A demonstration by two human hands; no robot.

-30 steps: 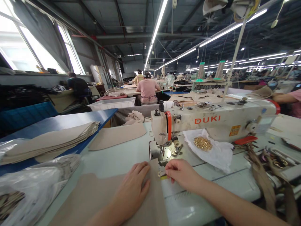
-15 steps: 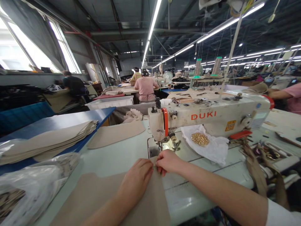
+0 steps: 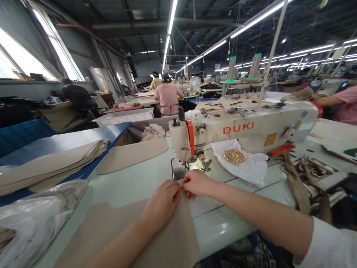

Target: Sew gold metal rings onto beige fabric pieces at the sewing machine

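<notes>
A large beige fabric panel (image 3: 170, 238) lies on the pale green sewing table (image 3: 134, 182), its far edge just in front of the needle area. My left hand (image 3: 164, 199) rests on the panel with fingers curled and pinching its edge. Beside it, my right hand (image 3: 196, 184) pinches the same edge from the right, fingertips close to the left ones. Whatever small piece may be between the fingertips is hidden. The white sewing machine (image 3: 240, 128), lettered DUKI, stands directly beyond both hands, its needle area lit.
Gold metal fittings (image 3: 234, 156) sit on white cloth (image 3: 255, 169) under the machine arm. A cut beige piece (image 3: 134, 154) lies left of the machine. Stacked panels (image 3: 55, 163) and a plastic bag (image 3: 41, 219) are further left. A co-worker in pink (image 3: 169, 96) sits ahead.
The view has shifted a little, so the scene sits slightly further left and up. Both hands keep their pinch at the panel's edge, with hardly any movement relative to the machine.
</notes>
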